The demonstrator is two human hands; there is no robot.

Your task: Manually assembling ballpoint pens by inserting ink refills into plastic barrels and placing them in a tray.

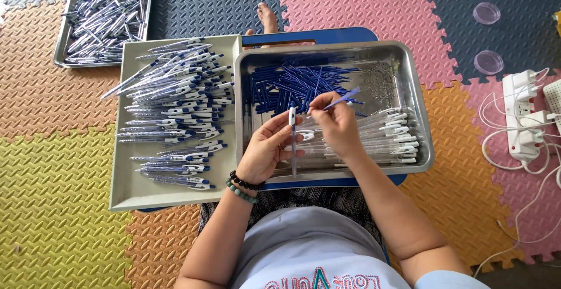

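My left hand (264,150) holds a clear pen barrel (293,140) upright over a steel tray (422,113). My right hand (334,122) pinches a thin blue refill (342,97), its lower end near the barrel's top. Inside the tray lie a heap of blue refills (292,81), small metal springs (383,84) and a row of clear pen barrels with white clips (388,137). To the left, a flat beige tray (131,184) carries many finished blue-and-white pens (181,99).
A second steel tray (65,43) full of pens lies at the top left on coloured foam floor mats. Two clear round lids (487,37) and a white power strip with cables (520,111) sit at the right. A bare foot (267,17) shows beyond the trays.
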